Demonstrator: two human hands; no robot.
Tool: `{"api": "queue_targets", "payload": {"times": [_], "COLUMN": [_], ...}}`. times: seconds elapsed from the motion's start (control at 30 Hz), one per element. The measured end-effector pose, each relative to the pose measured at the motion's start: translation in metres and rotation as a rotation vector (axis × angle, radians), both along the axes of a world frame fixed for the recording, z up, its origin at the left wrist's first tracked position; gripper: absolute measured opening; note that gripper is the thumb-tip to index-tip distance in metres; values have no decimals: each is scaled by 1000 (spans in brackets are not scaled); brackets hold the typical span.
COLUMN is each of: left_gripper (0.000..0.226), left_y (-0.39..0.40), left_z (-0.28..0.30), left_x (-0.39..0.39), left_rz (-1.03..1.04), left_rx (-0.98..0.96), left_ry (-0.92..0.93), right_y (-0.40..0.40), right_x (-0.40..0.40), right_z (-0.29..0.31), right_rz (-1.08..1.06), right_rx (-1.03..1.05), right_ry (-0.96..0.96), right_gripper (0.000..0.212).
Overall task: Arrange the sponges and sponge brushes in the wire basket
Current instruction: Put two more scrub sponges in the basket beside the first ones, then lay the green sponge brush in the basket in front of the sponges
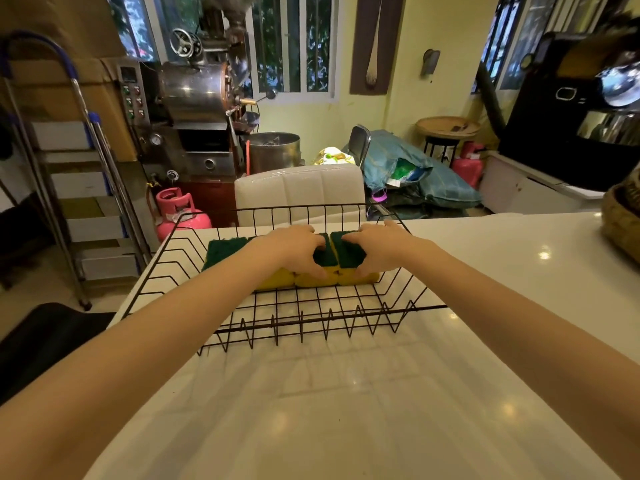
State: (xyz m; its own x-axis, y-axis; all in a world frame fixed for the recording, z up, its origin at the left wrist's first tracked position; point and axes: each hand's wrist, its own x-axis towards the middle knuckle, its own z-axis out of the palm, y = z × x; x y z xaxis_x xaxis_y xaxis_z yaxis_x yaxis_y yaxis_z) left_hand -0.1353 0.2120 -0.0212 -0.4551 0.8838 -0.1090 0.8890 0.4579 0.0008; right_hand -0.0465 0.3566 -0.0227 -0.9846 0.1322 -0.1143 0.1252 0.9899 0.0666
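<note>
- White counter (346,393): bare in the foreground; the wire basket (311,320) sits on it further back.
- Basket interior: a row of yellow sponges with green scouring tops lies along the far side.
- Left hand (294,249): fingers closed over the middle sponge (325,258).
- Right hand (377,244): fingers closed over the right sponge (349,252).
- Left sponge (221,249): lies flat and free.
- Step in hand, as judged: squaring the row. Next: release; no sponge brushes are visible, so locate them.
</note>
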Motion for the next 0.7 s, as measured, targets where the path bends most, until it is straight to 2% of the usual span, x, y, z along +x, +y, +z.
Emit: {"api": "queue_targets", "payload": {"times": [0.1, 0.23, 0.3, 0.47, 0.57, 0.7], "left_gripper": [61, 60, 59, 54, 76, 89], "left_y": [-10, -34, -50, -98, -119, -139], "left_z": [11, 34, 45, 48, 34, 12], "left_x": [9, 37, 55, 110, 142, 172], "left_rz": [38, 16, -20, -161, -157, -117], "left_rx": [-33, 59, 116, 282, 249, 121], "left_ry": [-193, -320, -337, -374, -410, -480], "right_y": [-6, -26, -40, -76, -87, -93], "right_x": [10, 38, 57, 121, 155, 189], "right_z": [12, 34, 44, 52, 42, 24], "right_rz": [-56, -26, -2, 117, 175, 159], "right_rx": [-336, -454, -528, -597, -568, -535], "right_ry": [-31, 11, 53, 163, 119, 3], "right_gripper": [59, 73, 71, 54, 62, 79]}}
